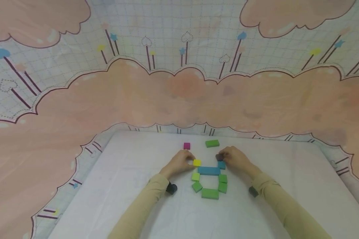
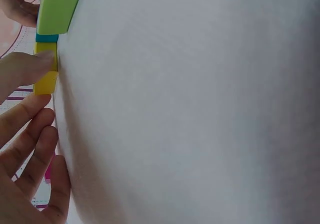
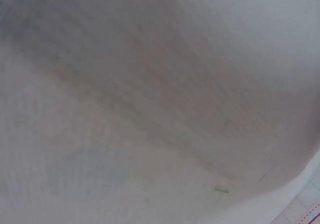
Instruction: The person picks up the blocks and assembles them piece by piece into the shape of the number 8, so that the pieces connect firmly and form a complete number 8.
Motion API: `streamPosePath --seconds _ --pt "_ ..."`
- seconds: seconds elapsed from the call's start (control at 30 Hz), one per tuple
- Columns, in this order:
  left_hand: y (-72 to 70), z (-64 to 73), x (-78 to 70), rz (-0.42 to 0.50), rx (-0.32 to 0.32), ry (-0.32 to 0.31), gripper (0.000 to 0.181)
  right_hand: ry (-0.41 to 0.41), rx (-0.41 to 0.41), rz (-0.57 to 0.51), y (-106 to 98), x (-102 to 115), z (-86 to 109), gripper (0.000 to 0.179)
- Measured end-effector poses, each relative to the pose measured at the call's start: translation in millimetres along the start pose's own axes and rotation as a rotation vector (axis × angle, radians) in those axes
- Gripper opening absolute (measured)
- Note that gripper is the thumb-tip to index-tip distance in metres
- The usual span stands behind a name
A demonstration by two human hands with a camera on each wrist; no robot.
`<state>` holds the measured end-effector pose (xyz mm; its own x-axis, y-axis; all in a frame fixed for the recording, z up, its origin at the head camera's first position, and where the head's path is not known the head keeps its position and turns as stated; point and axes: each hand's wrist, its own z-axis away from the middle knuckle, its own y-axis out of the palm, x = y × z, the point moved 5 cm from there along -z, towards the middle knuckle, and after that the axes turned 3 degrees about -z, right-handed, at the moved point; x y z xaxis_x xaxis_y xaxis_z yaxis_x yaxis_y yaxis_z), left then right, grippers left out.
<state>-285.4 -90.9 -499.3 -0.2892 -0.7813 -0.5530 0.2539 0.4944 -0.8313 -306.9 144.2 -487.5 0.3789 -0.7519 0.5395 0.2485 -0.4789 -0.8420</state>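
My left hand (image 1: 180, 162) pinches a small yellow block (image 1: 196, 162) between thumb and forefinger, at the left end of a long blue block (image 1: 208, 171). In the left wrist view the thumb lies on the yellow block (image 2: 45, 59), with the forefinger at its other end. My right hand (image 1: 234, 160) holds a small dark block (image 1: 219, 157) in its fingertips, right by a small blue block (image 1: 221, 165). Below the long blue block, a light green block (image 1: 195, 176) and several green blocks, one a longer green block (image 1: 210, 193), form a rounded outline.
A magenta block (image 1: 186, 146) lies just beyond my left hand. Farther back on the white table (image 1: 131, 166) is another green block (image 1: 212, 143). A patterned cloth (image 1: 179, 96) hangs behind the table. The right wrist view shows mostly blurred white surface (image 3: 125, 159).
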Motion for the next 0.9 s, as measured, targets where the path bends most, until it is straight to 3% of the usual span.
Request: streamPosePath --seconds 0.53,0.9 --pt "-5.7 5.6 7.2 0.069 0.014 0.029 0.036 -0.047 0.008 0.008 0.7 1.4 -0.9 0.030" --pt "-14.1 16.5 15.1 0.147 -0.006 -0.027 0.033 -0.055 0.011 0.006 0.9 2.9 -0.8 0.029"
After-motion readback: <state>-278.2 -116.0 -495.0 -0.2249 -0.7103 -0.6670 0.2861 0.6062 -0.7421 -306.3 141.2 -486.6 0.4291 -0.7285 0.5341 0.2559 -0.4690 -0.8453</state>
